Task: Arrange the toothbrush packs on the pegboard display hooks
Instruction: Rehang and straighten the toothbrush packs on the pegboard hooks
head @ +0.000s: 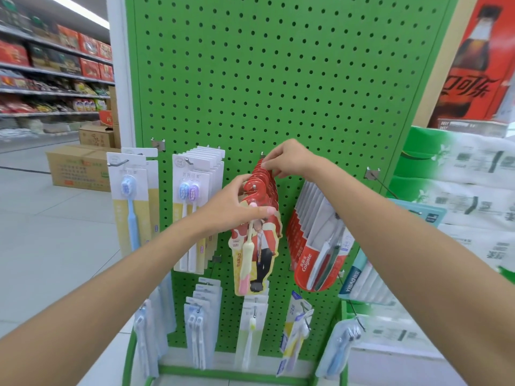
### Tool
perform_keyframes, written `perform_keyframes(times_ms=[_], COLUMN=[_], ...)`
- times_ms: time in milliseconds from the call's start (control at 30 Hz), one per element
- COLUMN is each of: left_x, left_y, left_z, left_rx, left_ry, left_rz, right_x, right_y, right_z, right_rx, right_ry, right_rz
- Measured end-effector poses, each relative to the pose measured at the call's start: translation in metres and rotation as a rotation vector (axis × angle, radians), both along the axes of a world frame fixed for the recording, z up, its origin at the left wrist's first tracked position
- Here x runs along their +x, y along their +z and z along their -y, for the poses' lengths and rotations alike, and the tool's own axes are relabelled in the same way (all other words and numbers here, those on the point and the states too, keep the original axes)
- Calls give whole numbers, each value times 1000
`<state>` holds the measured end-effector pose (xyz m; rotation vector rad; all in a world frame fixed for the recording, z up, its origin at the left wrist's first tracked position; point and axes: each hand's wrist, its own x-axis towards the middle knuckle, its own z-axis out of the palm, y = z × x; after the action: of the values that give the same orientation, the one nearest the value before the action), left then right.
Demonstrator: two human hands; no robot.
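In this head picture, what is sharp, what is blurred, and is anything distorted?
Head view: the red toothbrush packs are sharp at centre; the wrapped packs at the right edge are smeared; the green pegboard bows at its sides, a wide-angle effect; lighting is even, without harsh glare.

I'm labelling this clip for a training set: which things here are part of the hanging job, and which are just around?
In the job: left hand and right hand, both gripping the red toothbrush packs on their hook; green pegboard; Colgate packs.
Just around: cardboard boxes, cola poster, aisle shelves.
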<state>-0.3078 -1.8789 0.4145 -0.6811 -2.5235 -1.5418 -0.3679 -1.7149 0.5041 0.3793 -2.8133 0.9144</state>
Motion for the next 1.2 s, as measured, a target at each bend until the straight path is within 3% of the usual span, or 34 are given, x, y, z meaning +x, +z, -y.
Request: perform_keyframes(times_ms=[133,700,867,1067,1200], left_x=[1,5,13,22,39], left_y=[2,5,10,11,9], left_z=[-1,-10,-13,-16,-19], left_rx=[-5,-59,-73,-100,-180], left_ry=[-7,83,122,245,362], left_rz=[15,-6,-12,-98,-280], right_x=[-6,20,32,58,81], right_y=[-3,9,12,10,-2], right_z=[3,-34,-33,-23,-18], right_rx=[-27,-66,-206,-219,-170], right_ry=[-2,-214,-280,-245,-213], right_rz=[33,-213,-300,-260,-291])
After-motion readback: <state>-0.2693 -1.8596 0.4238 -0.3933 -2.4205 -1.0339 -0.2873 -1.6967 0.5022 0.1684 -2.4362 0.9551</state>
